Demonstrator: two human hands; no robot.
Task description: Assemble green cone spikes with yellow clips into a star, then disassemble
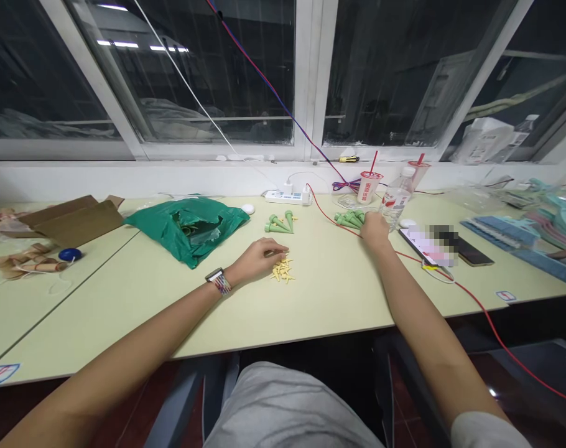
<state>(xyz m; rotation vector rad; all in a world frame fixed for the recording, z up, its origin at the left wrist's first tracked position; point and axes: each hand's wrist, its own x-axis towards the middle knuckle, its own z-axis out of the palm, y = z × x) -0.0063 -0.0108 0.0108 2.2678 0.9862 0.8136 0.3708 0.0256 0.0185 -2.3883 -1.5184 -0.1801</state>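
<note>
A small heap of yellow plastic pieces [283, 270] lies on the pale table in front of me. My left hand [259, 258], wearing a banded watch, is at the heap's upper edge with thumb and fingers pinched together; whatever is between the fingertips is too small to make out. Behind it are several green cone-shaped spikes with wide heads [279, 223], and bits of yellow show among them. On the right, my right hand [375, 229] reaches to a second pile of green spikes [349, 219] and touches its near side. Its fingers are mostly hidden.
A torn green plastic bag [208, 218] lies left, beside an open cardboard box [73, 221] and wooden pieces. Behind stand a power strip [287, 197], a paper cup with straw [369, 186] and a bottle [397, 196]. A phone [425, 246] and red cable [474, 297] are right.
</note>
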